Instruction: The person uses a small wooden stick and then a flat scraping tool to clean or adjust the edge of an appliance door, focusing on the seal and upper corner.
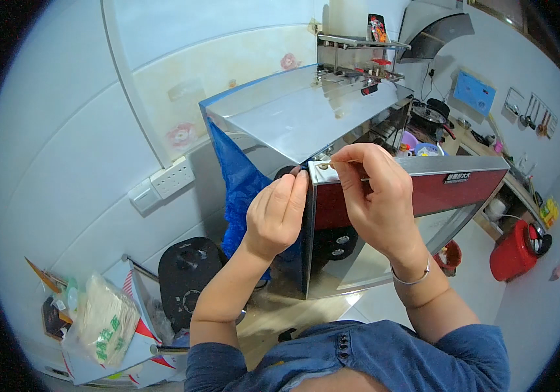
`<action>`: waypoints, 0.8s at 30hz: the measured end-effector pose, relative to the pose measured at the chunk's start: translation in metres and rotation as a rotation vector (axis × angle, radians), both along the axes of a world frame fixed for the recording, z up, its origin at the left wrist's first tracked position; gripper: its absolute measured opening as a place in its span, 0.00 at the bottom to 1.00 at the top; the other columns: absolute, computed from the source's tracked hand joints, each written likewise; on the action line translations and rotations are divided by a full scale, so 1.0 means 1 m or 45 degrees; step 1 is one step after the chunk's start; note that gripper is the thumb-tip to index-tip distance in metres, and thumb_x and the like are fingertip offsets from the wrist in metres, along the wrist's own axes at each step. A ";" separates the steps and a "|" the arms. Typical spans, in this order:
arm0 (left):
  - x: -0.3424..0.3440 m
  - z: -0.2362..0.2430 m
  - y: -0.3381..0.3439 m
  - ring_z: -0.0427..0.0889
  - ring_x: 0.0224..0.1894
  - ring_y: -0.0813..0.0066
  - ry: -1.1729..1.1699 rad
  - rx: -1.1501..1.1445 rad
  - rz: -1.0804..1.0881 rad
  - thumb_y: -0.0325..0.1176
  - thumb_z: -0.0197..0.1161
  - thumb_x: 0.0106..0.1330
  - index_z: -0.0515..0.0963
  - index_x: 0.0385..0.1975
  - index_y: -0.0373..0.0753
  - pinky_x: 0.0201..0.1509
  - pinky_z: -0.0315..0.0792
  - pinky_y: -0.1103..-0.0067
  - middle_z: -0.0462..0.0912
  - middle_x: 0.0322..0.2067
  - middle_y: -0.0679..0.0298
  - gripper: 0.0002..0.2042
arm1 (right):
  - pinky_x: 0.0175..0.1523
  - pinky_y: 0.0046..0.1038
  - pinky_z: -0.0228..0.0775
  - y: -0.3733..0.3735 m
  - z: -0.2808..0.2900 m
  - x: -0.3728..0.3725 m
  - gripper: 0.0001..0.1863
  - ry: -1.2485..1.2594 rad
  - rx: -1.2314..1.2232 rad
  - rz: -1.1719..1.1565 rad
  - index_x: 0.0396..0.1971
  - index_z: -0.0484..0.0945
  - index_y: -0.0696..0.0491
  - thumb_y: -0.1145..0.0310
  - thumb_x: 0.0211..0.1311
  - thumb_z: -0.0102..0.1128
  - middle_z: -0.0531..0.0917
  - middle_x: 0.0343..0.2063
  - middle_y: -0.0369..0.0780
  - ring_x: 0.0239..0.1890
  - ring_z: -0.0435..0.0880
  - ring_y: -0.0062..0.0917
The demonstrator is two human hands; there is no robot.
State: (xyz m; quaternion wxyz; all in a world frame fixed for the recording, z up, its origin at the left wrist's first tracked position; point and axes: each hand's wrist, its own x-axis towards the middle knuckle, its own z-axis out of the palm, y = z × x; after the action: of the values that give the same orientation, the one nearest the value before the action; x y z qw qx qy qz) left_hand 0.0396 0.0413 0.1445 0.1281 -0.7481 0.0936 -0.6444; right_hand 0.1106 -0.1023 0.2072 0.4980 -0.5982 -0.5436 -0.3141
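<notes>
A stainless steel cabinet (312,108) has its red-panelled glass door (443,193) swung open, with a pale metal fitting (321,173) at the door's upper left corner. My right hand (374,196) pinches a small thin object (336,164) over that fitting; the object is too small to name. My left hand (273,212) is closed at the corner beside the fitting, fingertips against the edge; what they hold, if anything, is hidden. A crumpled blue film (234,183) hangs from the cabinet's left side.
A black appliance (188,268) and bagged items (103,320) lie at lower left. A power strip (172,179) is on the wall. Right: a counter (469,147) with pans (429,114), a red bin (512,258) and hanging utensils (531,114). A range hood (433,36) is above.
</notes>
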 end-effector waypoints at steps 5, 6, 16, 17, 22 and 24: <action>-0.005 0.004 -0.004 0.80 0.32 0.63 0.069 -0.019 0.019 0.21 0.59 0.48 0.76 0.38 0.24 0.33 0.76 0.78 0.76 0.34 0.52 0.15 | 0.32 0.33 0.68 0.001 -0.001 0.000 0.07 0.006 0.007 0.012 0.28 0.72 0.58 0.82 0.48 0.58 0.77 0.24 0.44 0.27 0.76 0.39; -0.005 0.005 -0.005 0.80 0.32 0.63 0.071 -0.031 0.027 0.21 0.59 0.47 0.76 0.38 0.24 0.34 0.76 0.78 0.76 0.34 0.51 0.16 | 0.32 0.33 0.68 0.001 -0.001 0.000 0.07 0.016 0.014 0.021 0.28 0.72 0.58 0.82 0.48 0.58 0.77 0.24 0.44 0.27 0.76 0.39; -0.006 0.006 0.001 0.79 0.32 0.64 0.097 0.038 0.042 0.22 0.59 0.47 0.75 0.38 0.25 0.34 0.76 0.78 0.76 0.33 0.53 0.16 | 0.32 0.33 0.67 0.000 -0.001 -0.001 0.06 0.003 -0.004 0.017 0.28 0.72 0.58 0.82 0.49 0.58 0.77 0.24 0.44 0.27 0.75 0.39; -0.006 0.007 0.001 0.79 0.32 0.64 0.100 0.037 0.042 0.22 0.59 0.47 0.75 0.38 0.25 0.34 0.76 0.78 0.76 0.33 0.53 0.16 | 0.32 0.33 0.67 0.000 -0.001 0.000 0.06 0.003 -0.012 0.007 0.28 0.72 0.58 0.82 0.49 0.58 0.77 0.24 0.44 0.27 0.75 0.39; -0.010 0.018 -0.001 0.80 0.29 0.61 0.191 0.020 -0.009 0.19 0.61 0.47 0.75 0.36 0.23 0.30 0.75 0.76 0.76 0.32 0.50 0.14 | 0.32 0.32 0.67 0.000 0.000 -0.001 0.07 0.000 0.006 0.027 0.28 0.72 0.58 0.82 0.49 0.59 0.77 0.25 0.44 0.27 0.75 0.38; -0.011 0.020 0.000 0.80 0.29 0.61 0.204 0.032 -0.007 0.19 0.61 0.47 0.75 0.36 0.23 0.30 0.76 0.76 0.76 0.33 0.50 0.14 | 0.32 0.32 0.67 -0.001 0.000 0.000 0.07 0.005 -0.019 0.010 0.28 0.72 0.58 0.82 0.48 0.59 0.77 0.25 0.44 0.27 0.75 0.38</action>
State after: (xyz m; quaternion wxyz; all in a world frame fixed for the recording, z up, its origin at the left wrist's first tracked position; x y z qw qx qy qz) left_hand 0.0290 0.0412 0.1646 0.1279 -0.7953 0.1138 -0.5815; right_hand 0.1109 -0.1028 0.2069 0.4959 -0.6004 -0.5474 -0.3067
